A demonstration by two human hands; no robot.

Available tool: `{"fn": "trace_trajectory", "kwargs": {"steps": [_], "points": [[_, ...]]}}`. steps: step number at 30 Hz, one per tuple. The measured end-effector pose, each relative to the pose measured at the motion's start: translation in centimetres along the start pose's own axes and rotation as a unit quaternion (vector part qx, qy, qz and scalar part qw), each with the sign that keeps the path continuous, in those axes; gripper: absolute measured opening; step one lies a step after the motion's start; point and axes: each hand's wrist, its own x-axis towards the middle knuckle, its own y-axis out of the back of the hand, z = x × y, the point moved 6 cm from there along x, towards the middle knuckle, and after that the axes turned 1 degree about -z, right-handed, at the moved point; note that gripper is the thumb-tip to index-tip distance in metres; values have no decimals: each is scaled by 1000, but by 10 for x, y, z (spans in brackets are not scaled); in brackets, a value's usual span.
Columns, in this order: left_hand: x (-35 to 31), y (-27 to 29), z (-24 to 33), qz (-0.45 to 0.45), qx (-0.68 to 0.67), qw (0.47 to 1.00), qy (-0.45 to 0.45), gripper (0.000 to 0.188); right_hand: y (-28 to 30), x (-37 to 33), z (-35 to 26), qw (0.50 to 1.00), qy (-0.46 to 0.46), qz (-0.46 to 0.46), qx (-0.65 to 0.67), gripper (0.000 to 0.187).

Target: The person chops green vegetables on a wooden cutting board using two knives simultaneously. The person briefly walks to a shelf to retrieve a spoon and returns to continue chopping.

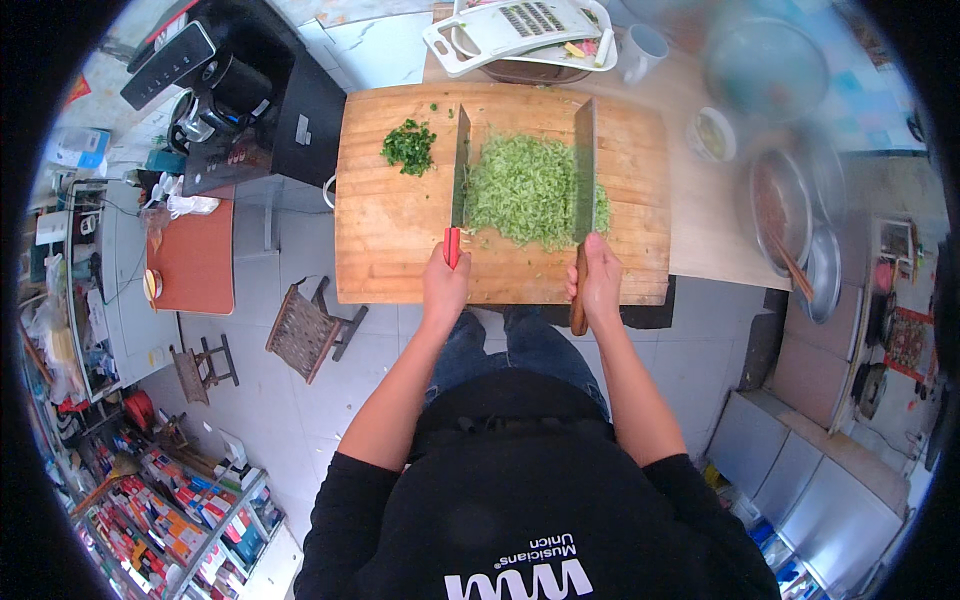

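Both my hands grip cleavers over a wooden cutting board (390, 250). In my left hand (445, 285) is a red-handled cleaver (461, 170), its blade on edge along the left side of a pile of finely chopped pale green vegetable (525, 190). My right hand (600, 275) is closed on the wooden handle of a second cleaver (585, 170), whose upright blade stands at the pile's right side. A few green bits lie beyond that right blade. Apart from the pile, a small heap of dark green chopped herbs (408, 147) rests on the board's upper left.
Beyond the board are a white grater (520, 28) on a tray and a white mug (643, 52). To the right stand a small bowl (711, 134) and a metal bowl (780, 205) with chopsticks (792, 268). A black appliance (290, 125) is at left; a woven stool (303, 333) stands below.
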Motion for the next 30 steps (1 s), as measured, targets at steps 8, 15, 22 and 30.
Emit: {"fn": "trace_trajectory", "kwargs": {"steps": [8, 15, 22, 30], "points": [[0, 2, 0, -11, 23, 999, 41, 17, 13, 4, -4, 1000, 25, -3, -7, 34], [0, 4, 1, -6, 18, 999, 49, 17, 17, 3, -6, 1000, 15, -4, -11, 35], [1, 4, -2, -8, 22, 998, 52, 19, 32, 8, 0, 999, -27, 28, 5, 35], [-1, 3, 0, -8, 28, 998, 46, 19, 47, 4, 0, 998, 35, 57, -9, 42]]}}
